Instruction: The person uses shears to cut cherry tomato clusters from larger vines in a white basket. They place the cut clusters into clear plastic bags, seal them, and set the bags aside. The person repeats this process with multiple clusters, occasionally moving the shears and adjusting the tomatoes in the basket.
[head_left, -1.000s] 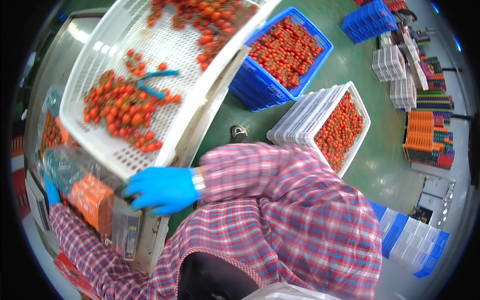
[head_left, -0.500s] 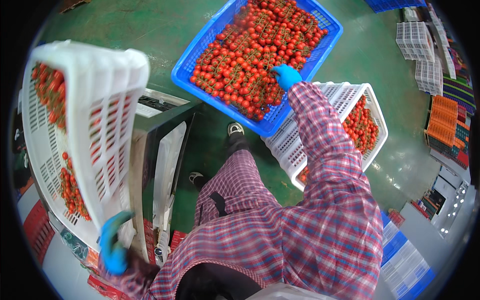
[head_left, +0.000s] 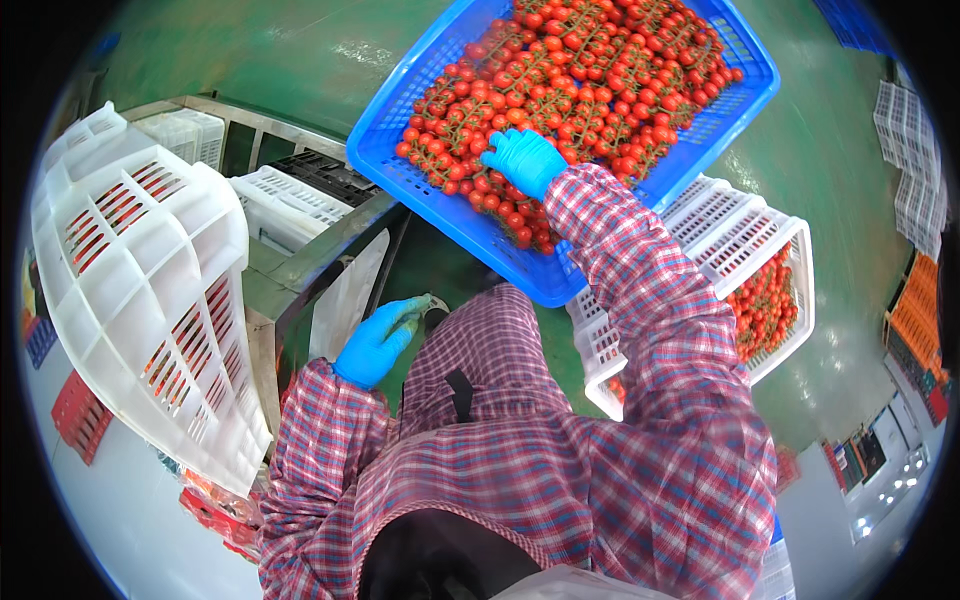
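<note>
A blue slatted crate heaped with cherry tomatoes on the vine lies in front of me at the top. My right hand, in a blue glove, reaches over its near part. The fingers are bunched together on the tomatoes, and the tips are partly hidden. My left hand, also blue-gloved, is above my lap with fingers stretched forward and nothing visible in it. Left of it stands a tilted white slatted crate, with red showing through its slots; its inside is hidden.
A white crate holding more tomatoes lies beneath the blue crate's right side. To the left, a metal-framed stand holds white crates. Stacked white crates and orange crates line the far right. The floor is green.
My left hand has moved right, from beside the white crate to above my lap. My right hand has shifted left over the tomatoes. The view has turned, and the left crate shows more of its outside.
</note>
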